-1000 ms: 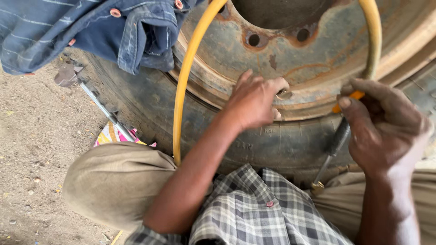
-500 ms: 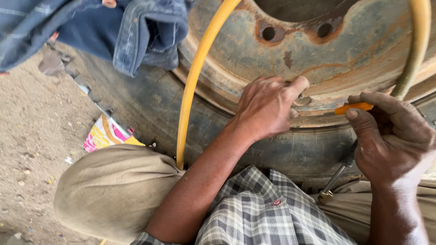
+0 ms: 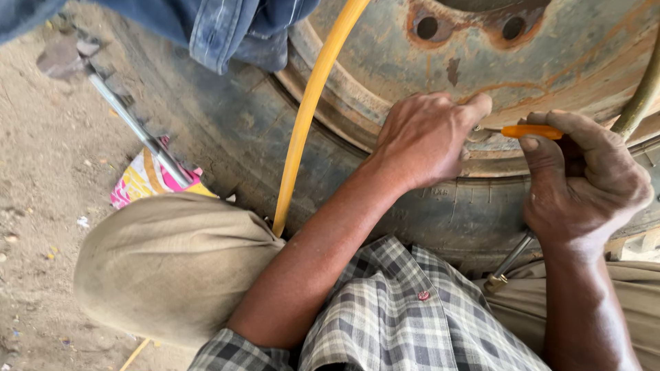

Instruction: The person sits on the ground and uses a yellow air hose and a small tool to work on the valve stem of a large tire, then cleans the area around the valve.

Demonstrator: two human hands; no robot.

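So I had both hands up on that big truck wheel, which sat right in front of my knees. My left hand (image 3: 423,141) was curled with fingers together, pressed against the rusty steel rim (image 3: 550,62) right where it meets the tire (image 3: 227,130); it looked like it was pinching something small at the rim edge, but I couldn't tell what, since the fingertips covered it. My right hand (image 3: 584,185) was clamped on a small orange-handled tool (image 3: 531,130), held level, its tip pointing left toward my left fingertips and nearly touching them. That put the tool right at the rim's lower edge, between the two hands.

A yellow hose (image 3: 309,117) ran down across the rim and tire and ended behind my left knee (image 3: 172,264). Another dull hose (image 3: 643,96) curved down past my right hand. A metal fitting on a thin rod (image 3: 509,264) poked out under my right wrist, near my lap. Off to the left, a long metal bar (image 3: 137,130) lay on the dirt ground (image 3: 41,206) over a pink and yellow wrapper (image 3: 141,182). Some blue denim cloth (image 3: 227,27) was draped over the top of the tire.
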